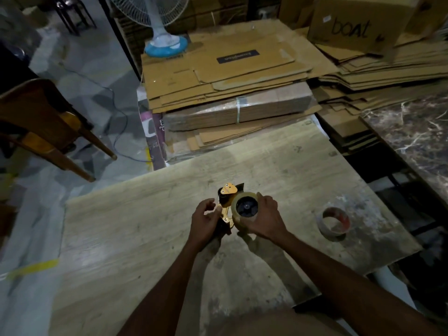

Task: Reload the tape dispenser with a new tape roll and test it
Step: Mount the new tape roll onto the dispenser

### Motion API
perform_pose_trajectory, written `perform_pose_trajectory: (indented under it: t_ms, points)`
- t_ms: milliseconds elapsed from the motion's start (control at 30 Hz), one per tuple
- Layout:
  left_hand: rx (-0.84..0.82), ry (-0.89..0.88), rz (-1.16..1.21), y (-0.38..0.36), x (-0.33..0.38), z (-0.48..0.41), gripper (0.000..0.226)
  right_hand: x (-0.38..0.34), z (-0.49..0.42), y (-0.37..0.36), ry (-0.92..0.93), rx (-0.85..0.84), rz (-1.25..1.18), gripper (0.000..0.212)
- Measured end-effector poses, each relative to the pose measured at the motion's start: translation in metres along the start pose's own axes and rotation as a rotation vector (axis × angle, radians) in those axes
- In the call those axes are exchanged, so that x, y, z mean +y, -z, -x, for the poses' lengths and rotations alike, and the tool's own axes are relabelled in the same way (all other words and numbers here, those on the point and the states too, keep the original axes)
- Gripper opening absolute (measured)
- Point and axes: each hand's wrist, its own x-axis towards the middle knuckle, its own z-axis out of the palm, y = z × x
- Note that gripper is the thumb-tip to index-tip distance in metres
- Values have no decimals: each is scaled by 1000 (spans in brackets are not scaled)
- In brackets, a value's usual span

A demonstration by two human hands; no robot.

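The counter [145, 238] fills the lower centre of the frame, with flattened cartons [225, 69] stacked beyond it at upper centre. The dispenser [226, 202] is held above the counter at centre frame. Its frame looks like rigid metal, with a cutting blade probably at the upper end; take hold at the handle, low on the frame, clear of that end. The new roll [244, 210] sits on the dispenser hub. It should be light, with a stiff core and smooth sides; grip it around the rim. A spent core [335, 224] lies on the counter at right, well apart. The right hand [265, 218] is wrapped around the roll's rim. The left hand [206, 220] is closed on the dispenser's lower frame.
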Motion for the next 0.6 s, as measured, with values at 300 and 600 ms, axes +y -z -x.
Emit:
perform_pose_trajectory:
  t_ms: [300, 600]
  points:
    - [-111, -46, -105, 7, -8, -4, 49, 12, -21, 17, 135, -49, 141, 115]
    - [-119, -61, -214, 7, 0, -18, 32, 26, -38, 42, 296, -255, 206, 119]
